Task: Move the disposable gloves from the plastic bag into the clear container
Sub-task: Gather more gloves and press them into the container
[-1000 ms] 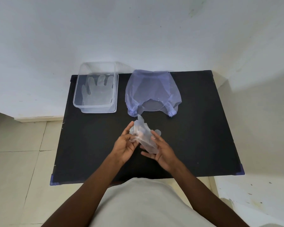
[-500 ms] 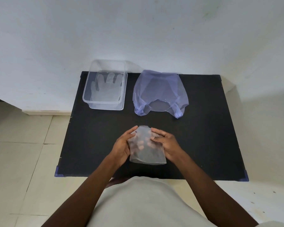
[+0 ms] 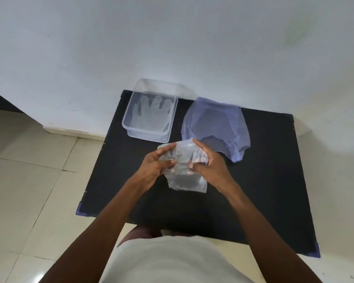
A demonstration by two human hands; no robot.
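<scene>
A crumpled clear disposable glove [image 3: 184,176] hangs over the middle of the black table [image 3: 264,190]. My left hand [image 3: 154,163] grips its left side and my right hand [image 3: 209,165] grips its right side, and its cuff hangs down between them. Behind the hands, the clear container [image 3: 131,127] stands at the table's back left with a flat glove [image 3: 151,115] lying inside it. The pale blue plastic bag [image 3: 217,123] lies to the container's right, its handles toward me.
A white wall runs directly behind the table. Beige floor tiles [image 3: 29,190] lie to the left and in front. My pale shirt fills the bottom of the view.
Both hands have carried the glove farther from me, up to the container's front edge and the bag's mouth. The view has shifted left, so the table sits farther right.
</scene>
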